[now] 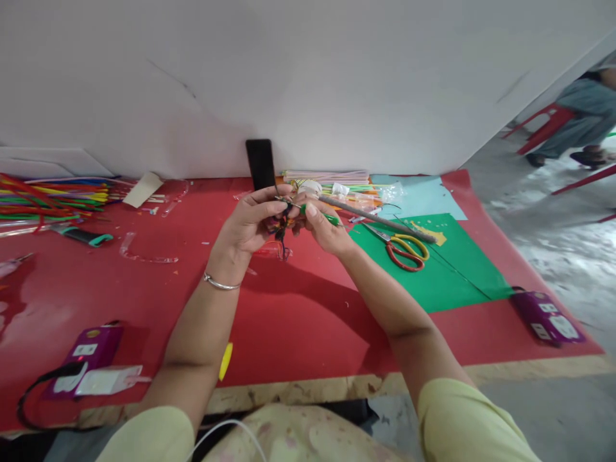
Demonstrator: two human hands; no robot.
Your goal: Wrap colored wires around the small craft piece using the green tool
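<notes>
Both hands meet above the middle of the red-covered table. My left hand (257, 218) is closed, pinching a small dark, multicoloured knotted cord piece (280, 226); loose dark and orange ends hang below it. In my right hand (327, 231), thumb and fingers grip a thin tool with a green handle (332, 219). Its thin end points left, to the cord piece; fingers hide part of it, and I cannot tell its exact kind. Just behind the hands, a black phone (260, 165) leans upright against the white wall.
Scissors (407, 250) with red and yellow handles and a grey fuzzy stick (385, 221) lie on a green sheet (462, 276). Coloured pipe cleaners (52, 199) are heaped at far left. Purple boxes (96, 346) sit near both front corners. A seated person (584, 109) is at far right.
</notes>
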